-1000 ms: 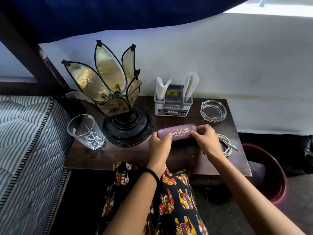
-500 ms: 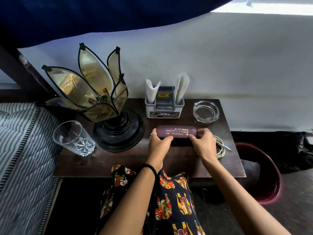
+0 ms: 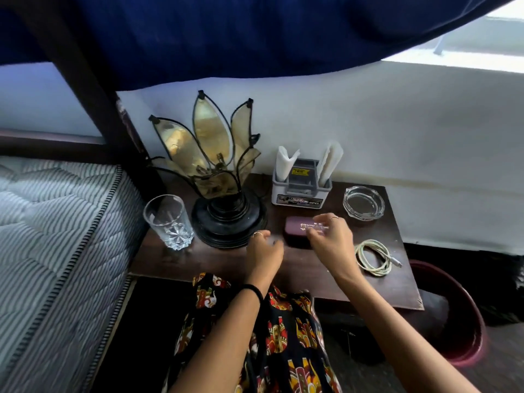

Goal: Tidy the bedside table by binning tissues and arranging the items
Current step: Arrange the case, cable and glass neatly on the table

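Note:
A maroon glasses case (image 3: 295,229) with gold lettering lies on the dark wooden bedside table (image 3: 312,275), in front of a grey napkin holder (image 3: 300,191) with white tissues standing in it. My left hand (image 3: 265,249) hovers just left of the case, loosely curled and holding nothing. Above the case's right end is my right hand (image 3: 330,241), fingers apart, hiding that end; it looks blurred.
A petal-shaped lamp (image 3: 224,165) and a drinking glass (image 3: 168,221) stand at the table's left. A glass ashtray (image 3: 363,202) sits at the back right, a coiled white cable (image 3: 374,258) in front of it. A red bin (image 3: 459,321) stands on the floor at the right. A striped mattress (image 3: 56,236) lies to the left.
Both hands set the glasses case down on the table and let go of it, then lifted slightly away. The camera view shifted.

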A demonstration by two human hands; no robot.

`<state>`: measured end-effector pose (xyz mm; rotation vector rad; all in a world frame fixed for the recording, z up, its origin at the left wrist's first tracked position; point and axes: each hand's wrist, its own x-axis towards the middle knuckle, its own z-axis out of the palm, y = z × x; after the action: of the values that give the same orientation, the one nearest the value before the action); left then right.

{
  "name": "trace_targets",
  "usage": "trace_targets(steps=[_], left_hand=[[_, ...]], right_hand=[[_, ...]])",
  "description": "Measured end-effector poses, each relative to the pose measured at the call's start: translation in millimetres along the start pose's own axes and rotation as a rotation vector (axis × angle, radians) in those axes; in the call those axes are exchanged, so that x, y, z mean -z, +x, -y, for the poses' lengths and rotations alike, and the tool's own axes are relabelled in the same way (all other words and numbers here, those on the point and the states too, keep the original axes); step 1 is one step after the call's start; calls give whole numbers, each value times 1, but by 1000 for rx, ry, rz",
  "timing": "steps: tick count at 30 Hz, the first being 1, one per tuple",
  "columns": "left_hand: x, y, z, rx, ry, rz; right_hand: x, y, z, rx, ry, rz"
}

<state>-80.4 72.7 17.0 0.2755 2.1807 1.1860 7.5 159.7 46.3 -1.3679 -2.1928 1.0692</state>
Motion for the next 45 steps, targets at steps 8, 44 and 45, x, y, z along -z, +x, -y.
trace_targets(steps=[8, 44, 45], left_hand=[[84, -23, 42, -73, 596, -146], [135, -5, 85, 196, 741, 19], [132, -6, 82, 190, 735, 28]], right_hand=[[-81, -63, 117, 604, -62, 276], [-60, -71, 50, 749, -245, 291], [-45, -70, 42, 727, -248, 264]])
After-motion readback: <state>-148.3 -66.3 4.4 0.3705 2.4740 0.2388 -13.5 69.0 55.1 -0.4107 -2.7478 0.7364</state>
